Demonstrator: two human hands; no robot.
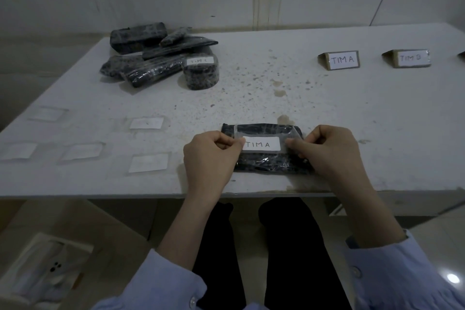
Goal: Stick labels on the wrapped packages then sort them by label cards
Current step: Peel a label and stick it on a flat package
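Observation:
A dark wrapped package (266, 161) lies at the table's near edge. Over it is a white label reading "TIM A" (261, 144) on clear tape. My left hand (210, 156) pinches the label's left end and my right hand (332, 151) pinches its right end. A pile of dark wrapped packages (156, 55) sits at the far left; one of them (201, 73) carries a label. Two label cards stand at the far right: "TIM A" (342, 59) and "TIM B" (410, 58).
Several loose white labels on clear tape lie on the table's left side, such as one (146, 123) and another (148, 163). The white speckled table (276, 78) ends just before my knees. A cardboard box (47, 267) sits on the floor at lower left.

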